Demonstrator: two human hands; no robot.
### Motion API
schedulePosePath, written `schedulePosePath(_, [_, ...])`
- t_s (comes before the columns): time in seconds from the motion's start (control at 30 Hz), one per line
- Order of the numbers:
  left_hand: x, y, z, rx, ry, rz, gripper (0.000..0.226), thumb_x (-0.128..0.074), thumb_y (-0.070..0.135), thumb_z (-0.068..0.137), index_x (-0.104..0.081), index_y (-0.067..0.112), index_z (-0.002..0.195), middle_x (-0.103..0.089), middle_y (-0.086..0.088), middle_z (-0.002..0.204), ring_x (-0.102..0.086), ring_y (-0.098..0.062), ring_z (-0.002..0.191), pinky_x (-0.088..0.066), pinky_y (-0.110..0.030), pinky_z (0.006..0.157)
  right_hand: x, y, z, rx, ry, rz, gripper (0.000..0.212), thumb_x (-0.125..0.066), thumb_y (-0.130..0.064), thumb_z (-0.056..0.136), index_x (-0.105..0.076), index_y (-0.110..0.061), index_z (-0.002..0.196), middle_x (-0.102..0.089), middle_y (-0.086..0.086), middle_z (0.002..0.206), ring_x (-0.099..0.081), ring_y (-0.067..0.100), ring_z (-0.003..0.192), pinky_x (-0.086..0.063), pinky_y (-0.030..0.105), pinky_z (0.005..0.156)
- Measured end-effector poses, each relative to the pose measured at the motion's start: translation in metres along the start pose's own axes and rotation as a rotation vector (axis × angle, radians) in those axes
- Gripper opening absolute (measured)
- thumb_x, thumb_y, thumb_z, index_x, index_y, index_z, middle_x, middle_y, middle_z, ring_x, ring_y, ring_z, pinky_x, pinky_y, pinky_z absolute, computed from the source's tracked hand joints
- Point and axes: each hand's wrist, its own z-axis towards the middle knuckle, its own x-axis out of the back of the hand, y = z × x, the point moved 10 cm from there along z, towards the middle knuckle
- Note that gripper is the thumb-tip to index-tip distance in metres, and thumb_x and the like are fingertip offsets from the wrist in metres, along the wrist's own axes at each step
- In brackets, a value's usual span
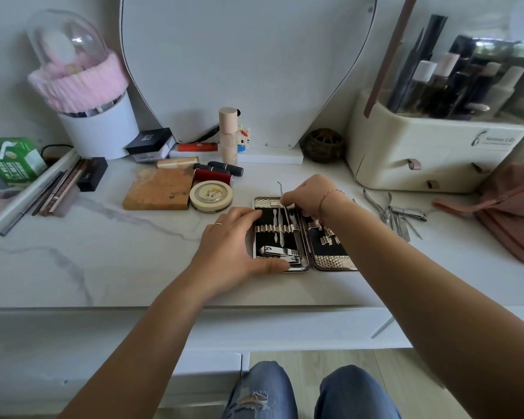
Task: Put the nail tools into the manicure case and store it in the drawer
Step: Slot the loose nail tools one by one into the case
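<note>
An open silver manicure case (333, 261) with a black lining lies flat on the white marble table. Its left half holds nail clippers (280, 252) and several thin metal tools under elastic loops. My left hand (233, 240) rests on the case's left edge, thumb along the front rim, pressing it down. My right hand (309, 196) pinches a thin hooked metal tool (280, 192) over the left half, its lower end among the loops. More loose nail tools (398, 213), nippers and a clipper among them, lie on the table to the right of the case.
A cream cosmetics organiser (436, 152) with small drawers stands at the back right, a pink bag (508, 213) beside it. Lipsticks, a round compact (211, 196) and a brown palette (159, 189) lie behind the case on the left. A mirror leans at the back.
</note>
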Motion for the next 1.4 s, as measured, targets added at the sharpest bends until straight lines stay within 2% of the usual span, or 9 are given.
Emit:
schedulePosePath(0.47, [-0.001, 0.001, 0.002, -0.024, 0.022, 0.078, 0.117, -0.045, 0.09, 0.042, -0.036, 0.025, 0.14, -0.038, 0.013, 0.136, -0.035, -0.009, 0.126, -0.028, -0.033, 0.106, 0.0, -0.018, -0.003, 0.15, 0.001, -0.374, 0.039, -0.064, -0.019, 0.078, -0.04, -0.009, 0.049, -0.036, 0.004, 0.051, -0.033, 0.019, 0.046, -0.029, 0.023, 0.046])
schedulePosePath(0.6, [-0.001, 0.002, 0.001, -0.027, 0.016, 0.089, 0.118, -0.043, 0.09, 0.043, -0.035, 0.025, 0.14, -0.037, 0.013, 0.136, -0.034, -0.009, 0.126, -0.027, -0.033, 0.105, -0.011, -0.019, -0.011, 0.143, -0.14, -0.418, 0.025, -0.064, -0.023, 0.08, -0.069, 0.001, 0.08, -0.055, 0.007, 0.061, -0.05, 0.022, 0.057, -0.041, 0.024, 0.056])
schedulePosePath(0.8, [-0.002, 0.001, 0.0, -0.019, 0.008, 0.085, 0.119, -0.044, 0.09, 0.042, -0.034, 0.026, 0.141, -0.036, 0.013, 0.137, -0.032, -0.009, 0.127, -0.025, -0.032, 0.106, -0.009, -0.012, -0.011, 0.135, -0.239, -0.349, 0.041, -0.068, -0.031, 0.079, -0.069, 0.004, 0.1, -0.057, 0.01, 0.062, -0.051, 0.023, 0.059, -0.041, 0.025, 0.055])
schedulePosePath(0.9, [-0.002, 0.0, 0.0, -0.01, 0.008, 0.076, 0.118, -0.045, 0.09, 0.041, -0.034, 0.027, 0.14, -0.035, 0.014, 0.137, -0.032, -0.01, 0.127, -0.025, -0.031, 0.107, 0.003, -0.015, -0.003, 0.152, -0.096, -0.282, 0.043, -0.069, -0.034, 0.08, -0.069, 0.004, 0.1, -0.054, 0.008, 0.058, -0.047, 0.02, 0.054, -0.045, 0.03, 0.064])
schedulePosePath(1.03, [-0.002, 0.0, 0.001, -0.014, 0.01, 0.077, 0.118, -0.045, 0.09, 0.041, -0.035, 0.026, 0.14, -0.037, 0.013, 0.136, -0.034, -0.012, 0.127, -0.028, -0.034, 0.107, 0.001, -0.016, 0.003, 0.167, 0.018, -0.284, 0.038, -0.072, -0.034, 0.076, -0.069, -0.001, 0.096, -0.059, 0.01, 0.073, -0.054, 0.024, 0.07, -0.049, 0.031, 0.07])
schedulePosePath(1.13, [-0.002, 0.0, 0.001, -0.01, 0.011, 0.07, 0.118, -0.045, 0.091, 0.041, -0.035, 0.026, 0.14, -0.037, 0.013, 0.136, -0.034, -0.012, 0.127, -0.028, -0.035, 0.108, -0.001, -0.017, -0.001, 0.158, 0.022, -0.32, 0.026, -0.069, -0.028, 0.075, -0.064, -0.003, 0.07, -0.048, 0.007, 0.056, -0.045, 0.023, 0.057, -0.042, 0.025, 0.056])
schedulePosePath(1.23, [-0.001, 0.001, 0.0, -0.014, 0.015, 0.063, 0.117, -0.047, 0.089, 0.042, -0.036, 0.025, 0.14, -0.037, 0.013, 0.136, -0.035, -0.011, 0.126, -0.028, -0.035, 0.108, -0.002, -0.016, -0.005, 0.137, 0.01, -0.334, 0.035, -0.065, -0.024, 0.074, -0.044, -0.01, 0.05, -0.041, 0.005, 0.048, -0.035, 0.02, 0.046, -0.033, 0.023, 0.049])
schedulePosePath(1.33, [0.0, 0.001, 0.0, -0.015, 0.011, 0.054, 0.117, -0.048, 0.088, 0.042, -0.036, 0.025, 0.14, -0.037, 0.013, 0.135, -0.036, -0.011, 0.125, -0.029, -0.036, 0.108, -0.003, -0.015, -0.01, 0.139, 0.002, -0.32, 0.03, -0.065, -0.025, 0.074, -0.051, -0.008, 0.054, -0.047, 0.006, 0.051, -0.039, 0.021, 0.047, -0.037, 0.023, 0.052])
schedulePosePath(1.4, [0.0, 0.002, 0.0, -0.018, 0.012, 0.057, 0.117, -0.048, 0.088, 0.042, -0.036, 0.025, 0.14, -0.037, 0.013, 0.135, -0.036, -0.011, 0.125, -0.029, -0.035, 0.107, -0.002, -0.016, -0.015, 0.176, -0.02, -0.275, 0.023, -0.067, -0.025, 0.076, -0.066, -0.003, 0.071, -0.055, 0.009, 0.061, -0.046, 0.021, 0.054, -0.041, 0.025, 0.057])
